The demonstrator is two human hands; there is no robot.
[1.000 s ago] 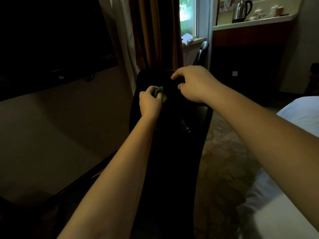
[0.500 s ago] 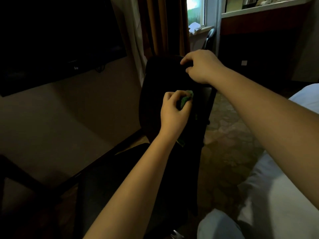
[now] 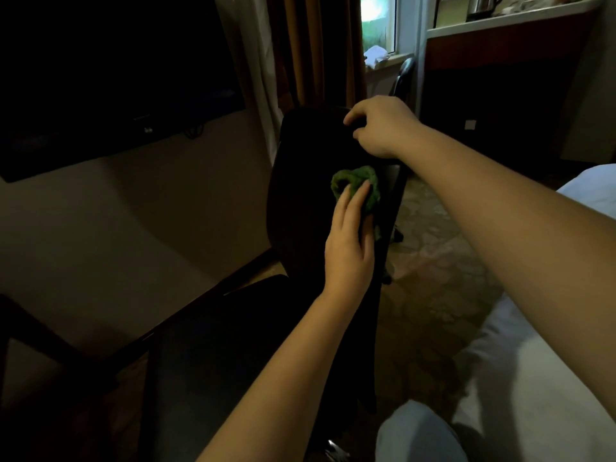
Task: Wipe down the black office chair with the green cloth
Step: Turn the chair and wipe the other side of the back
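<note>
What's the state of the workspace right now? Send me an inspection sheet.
Surface: black office chair, backrest too dark to judge for dirt.
Job's things: green cloth, bunched against the backrest.
Clutter: white rag on the windowsill.
Grips: left hand presses the cloth with straight fingers; right hand grips the backrest's top edge.
Cables: cable dangling below the dark TV.
Surroundings: desk on the left, bed on the right, curtains, kettle on a shelf.
</note>
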